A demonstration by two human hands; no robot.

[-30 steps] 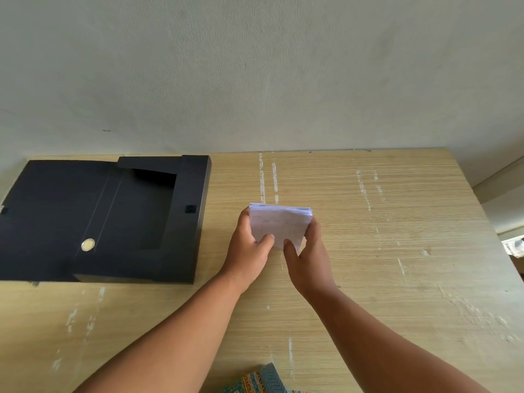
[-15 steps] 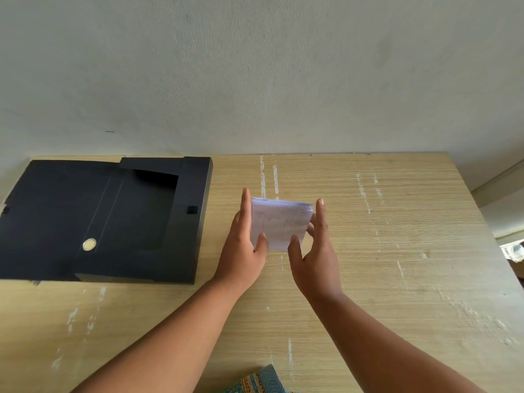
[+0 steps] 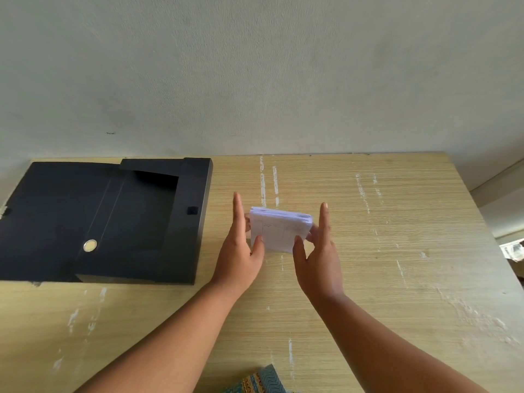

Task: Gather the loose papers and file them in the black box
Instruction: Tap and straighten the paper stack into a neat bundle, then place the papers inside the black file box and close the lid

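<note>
A small stack of white papers (image 3: pixel 279 229) stands on edge above the middle of the wooden table (image 3: pixel 397 265), squared between both palms. My left hand (image 3: pixel 241 248) presses its left side, fingers straight up, thumb on the front face. My right hand (image 3: pixel 319 251) presses the right side the same way. The black box (image 3: pixel 113 219) lies open and flat at the table's left, its flap folded out to the left, with a round metal button on the inside and a small black catch on its right wall.
A plain grey wall rises right behind the table's far edge. A patch of patterned teal cloth (image 3: pixel 262 381) shows at the near edge. The table's right edge drops off beside a pale ledge at far right.
The fingers of both hands have straightened from a curled grip to flat palms on the stack's sides. The stack has been lifted slightly and stood more upright.
</note>
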